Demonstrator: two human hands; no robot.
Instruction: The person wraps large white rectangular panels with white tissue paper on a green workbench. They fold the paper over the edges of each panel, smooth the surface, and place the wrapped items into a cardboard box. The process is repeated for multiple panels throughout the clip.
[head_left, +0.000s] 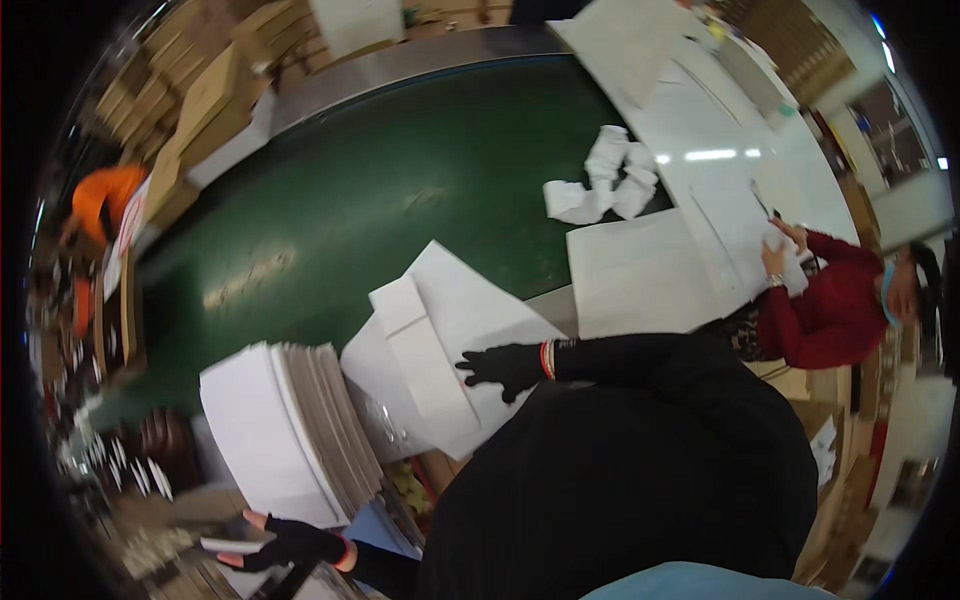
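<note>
My right hand (pixel 505 372), in a black fingerless glove, has its fingers spread over a white sheet (pixel 438 285) and beside a folded white card strip (pixel 425 365) lying across it. The sheet rests at the near edge of the green table. At lower left, my left hand (pixel 290 542), gloved the same way, has a flat white piece (pixel 237 546) between thumb and fingers. Between my hands stands a thick stack of white boards (pixel 275 430), its layered edges toward the right.
Crumpled white paper (pixel 610 180) lies on the green table (pixel 400 170). To the right, a person in a dark red top (pixel 830 300) works at a white table (pixel 715 155) with large sheets (pixel 640 270). Cardboard boxes (pixel 205 110) line the far left; an orange-clad person (pixel 105 200) is there.
</note>
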